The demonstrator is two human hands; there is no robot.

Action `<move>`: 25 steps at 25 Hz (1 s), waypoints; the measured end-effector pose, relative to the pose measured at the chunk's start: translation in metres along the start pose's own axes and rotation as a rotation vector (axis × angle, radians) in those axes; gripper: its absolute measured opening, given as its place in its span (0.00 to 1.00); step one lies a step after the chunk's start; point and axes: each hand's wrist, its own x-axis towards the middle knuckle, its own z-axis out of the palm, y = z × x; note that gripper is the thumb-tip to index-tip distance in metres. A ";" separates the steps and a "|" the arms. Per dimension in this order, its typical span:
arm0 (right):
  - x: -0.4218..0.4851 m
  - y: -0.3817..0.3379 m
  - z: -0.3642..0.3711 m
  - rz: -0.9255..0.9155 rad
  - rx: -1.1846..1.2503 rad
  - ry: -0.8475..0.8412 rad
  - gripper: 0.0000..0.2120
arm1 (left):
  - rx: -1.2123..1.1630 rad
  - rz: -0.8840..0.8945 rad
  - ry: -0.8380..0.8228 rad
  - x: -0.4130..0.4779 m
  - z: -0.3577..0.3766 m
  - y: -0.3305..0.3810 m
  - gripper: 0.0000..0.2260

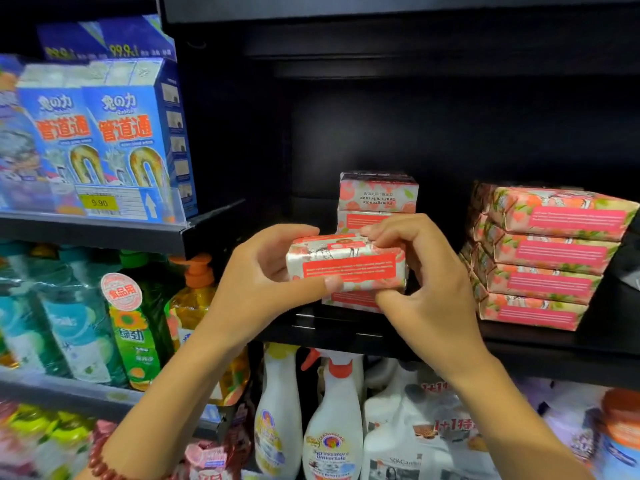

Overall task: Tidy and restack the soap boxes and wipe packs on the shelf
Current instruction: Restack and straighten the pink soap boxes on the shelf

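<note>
Head view: left grip [256, 271] and right grip [433, 278] curled round ends of soap box [346, 263], in front of middle stack [377, 194] on shelf [536, 348]. We should keep it level, square edges with stack, then release.

soap box [346, 268]: pink-white floral, red label, level, gripped by left hand [263, 271] and right hand [426, 282]. soap stack [377, 199] close behind at 12 o'clock, top label upside down. pack stack [543, 258] at 3 o'clock, four high, skewed.
</note>
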 end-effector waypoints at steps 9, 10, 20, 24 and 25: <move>-0.022 0.012 0.011 -0.016 -0.251 -0.122 0.16 | 0.081 -0.013 0.316 -0.034 -0.039 -0.026 0.25; -0.026 0.014 0.013 0.000 -0.315 -0.188 0.16 | 0.114 -0.028 0.326 -0.037 -0.041 -0.030 0.25; -0.050 0.022 0.030 -0.078 -0.598 -0.291 0.14 | 0.508 -0.112 0.099 -0.028 -0.046 -0.046 0.26; -0.051 0.022 0.030 -0.057 -0.593 -0.282 0.13 | 0.845 0.032 0.150 -0.027 -0.043 -0.047 0.22; -0.051 0.022 0.031 -0.054 -0.593 -0.279 0.13 | 0.924 0.114 0.151 -0.025 -0.041 -0.047 0.19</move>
